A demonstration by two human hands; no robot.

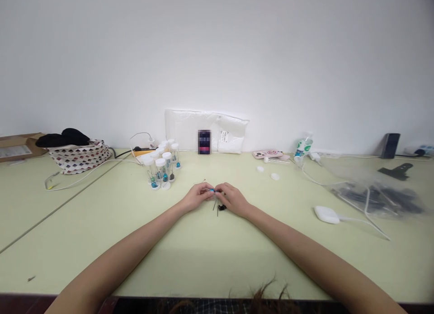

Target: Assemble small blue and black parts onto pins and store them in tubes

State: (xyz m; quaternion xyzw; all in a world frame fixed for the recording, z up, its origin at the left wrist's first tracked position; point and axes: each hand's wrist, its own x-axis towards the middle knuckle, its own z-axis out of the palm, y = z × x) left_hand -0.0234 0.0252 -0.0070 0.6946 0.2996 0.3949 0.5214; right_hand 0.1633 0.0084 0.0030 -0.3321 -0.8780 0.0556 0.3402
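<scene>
Back from front edge of desk [203, 250], left hand [195, 196] and right hand [234, 200] are pinching blue thing [212, 190]; black bit [221, 207] is lying near.

I see a smooth, matt worktop [203, 255], thin rods [217, 211] that look like dull metal, clear glossy tubes [165, 173] with smooth white plastic caps [166, 155], a wrinkled bag [185, 124] of translucent plastic, a box [16, 152] of matt brown cardboard and a matt wall [217, 51].

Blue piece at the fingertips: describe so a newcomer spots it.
On the pale green table, find where the left hand and right hand nearly meet. The small blue piece is at their fingertips, unlike the bluish items inside the white-capped tubes.
</scene>
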